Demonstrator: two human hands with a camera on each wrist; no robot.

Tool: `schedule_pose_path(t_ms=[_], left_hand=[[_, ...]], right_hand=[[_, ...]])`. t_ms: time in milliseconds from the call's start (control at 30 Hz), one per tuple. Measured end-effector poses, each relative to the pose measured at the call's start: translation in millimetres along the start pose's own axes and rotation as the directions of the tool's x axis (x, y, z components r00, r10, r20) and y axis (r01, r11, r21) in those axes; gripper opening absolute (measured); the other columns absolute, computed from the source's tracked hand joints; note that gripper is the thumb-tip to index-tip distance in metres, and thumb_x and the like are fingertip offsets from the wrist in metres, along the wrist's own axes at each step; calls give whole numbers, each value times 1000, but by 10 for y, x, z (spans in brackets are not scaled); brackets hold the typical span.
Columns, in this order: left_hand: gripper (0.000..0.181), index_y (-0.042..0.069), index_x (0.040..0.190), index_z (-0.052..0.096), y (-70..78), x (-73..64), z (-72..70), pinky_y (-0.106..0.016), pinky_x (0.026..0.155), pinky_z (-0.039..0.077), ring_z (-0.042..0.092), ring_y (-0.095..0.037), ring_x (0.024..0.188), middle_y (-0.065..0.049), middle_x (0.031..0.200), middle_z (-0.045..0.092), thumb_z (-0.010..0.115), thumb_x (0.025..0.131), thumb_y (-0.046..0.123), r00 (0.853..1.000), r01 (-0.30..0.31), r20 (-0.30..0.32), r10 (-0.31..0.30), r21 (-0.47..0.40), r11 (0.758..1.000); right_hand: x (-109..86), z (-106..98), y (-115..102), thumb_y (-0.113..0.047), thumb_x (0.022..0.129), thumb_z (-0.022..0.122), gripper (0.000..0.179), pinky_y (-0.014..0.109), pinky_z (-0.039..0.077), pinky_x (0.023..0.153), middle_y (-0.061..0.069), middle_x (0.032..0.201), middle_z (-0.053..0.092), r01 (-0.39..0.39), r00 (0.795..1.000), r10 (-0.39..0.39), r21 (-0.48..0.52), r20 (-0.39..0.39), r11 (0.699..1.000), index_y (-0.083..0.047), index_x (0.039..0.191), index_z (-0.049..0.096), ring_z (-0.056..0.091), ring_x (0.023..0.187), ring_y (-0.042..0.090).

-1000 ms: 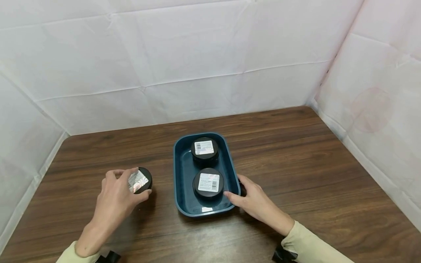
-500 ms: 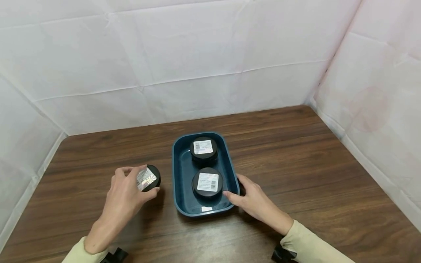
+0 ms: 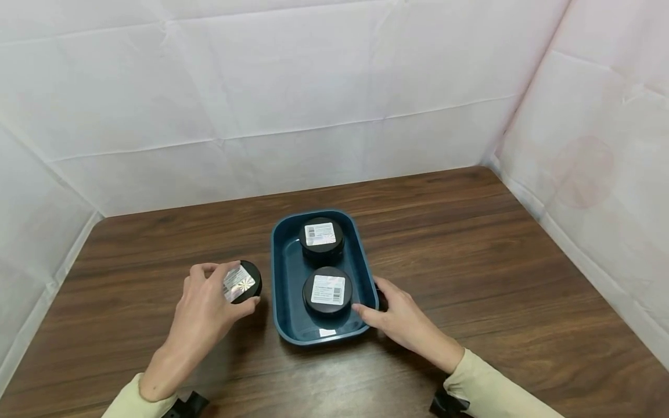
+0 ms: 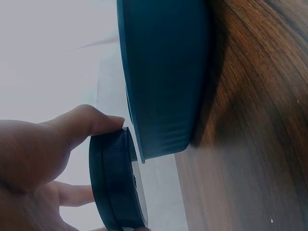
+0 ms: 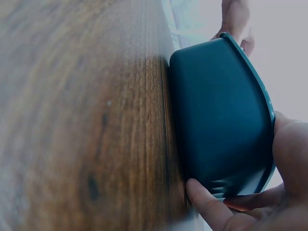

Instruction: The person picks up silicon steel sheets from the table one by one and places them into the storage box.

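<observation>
In the head view my left hand [image 3: 206, 310] pinches a round black container [image 3: 252, 280] by its rim, thumb on one side and fingers on the other. A silvery-white label covers one flat face. The left wrist view has this container [image 4: 115, 178] raised off the table beside the wall of a blue tray [image 4: 166, 82]. My right hand [image 3: 405, 316] grips the tray [image 3: 283, 290] at its right side near the front corner. Its thumb lies over the rim, while the fingers [image 5: 208, 202] press the outer wall low down. Two similar black containers, the far one [image 3: 334, 242] and the near one [image 3: 312, 310], sit inside with labels up.
The tray stands on a brown wood-grain table [image 3: 470, 249]. White cloth [image 3: 261, 87] hangs behind the table and along both sides. A black strap [image 3: 448, 403] sits on the right wrist, and another [image 3: 185, 404] on the left.
My left hand has carried the black container rightward, closer to the tray, slowing over the last half second. The right hand keeps its grip on the tray.
</observation>
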State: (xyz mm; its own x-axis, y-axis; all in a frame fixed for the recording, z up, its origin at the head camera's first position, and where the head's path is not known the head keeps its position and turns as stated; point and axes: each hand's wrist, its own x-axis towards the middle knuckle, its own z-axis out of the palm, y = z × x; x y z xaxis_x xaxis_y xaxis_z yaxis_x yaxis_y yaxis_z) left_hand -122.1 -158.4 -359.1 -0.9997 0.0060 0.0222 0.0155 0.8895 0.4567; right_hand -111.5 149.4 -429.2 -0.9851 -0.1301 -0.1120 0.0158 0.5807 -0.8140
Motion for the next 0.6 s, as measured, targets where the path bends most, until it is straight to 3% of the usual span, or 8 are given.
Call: schedule_pose_path(t_ms=[267, 600], left_hand=[[67, 5, 140, 56, 89, 21, -4, -56, 83, 51, 44, -46, 117, -31, 136, 41, 79, 81, 28, 1000, -9, -5, 9, -25, 1000], [67, 6, 138, 57, 139, 13, 96, -56, 82, 50, 45, -45, 116, -29, 134, 42, 82, 80, 30, 999, -44, 3, 44, -29, 999]], right_hand=[[-15, 2, -5, -38, 92, 71, 59, 38, 51, 96, 7, 128, 65, 8, 1000, -8, -2, 0, 1000, -13, 142, 53, 61, 108, 16], [-23, -8, -16, -39, 92, 71, 60, 37, 50, 94, 6, 129, 64, 1, 1000, -1, -4, 2, 1000, -14, 143, 52, 60, 107, 16]])
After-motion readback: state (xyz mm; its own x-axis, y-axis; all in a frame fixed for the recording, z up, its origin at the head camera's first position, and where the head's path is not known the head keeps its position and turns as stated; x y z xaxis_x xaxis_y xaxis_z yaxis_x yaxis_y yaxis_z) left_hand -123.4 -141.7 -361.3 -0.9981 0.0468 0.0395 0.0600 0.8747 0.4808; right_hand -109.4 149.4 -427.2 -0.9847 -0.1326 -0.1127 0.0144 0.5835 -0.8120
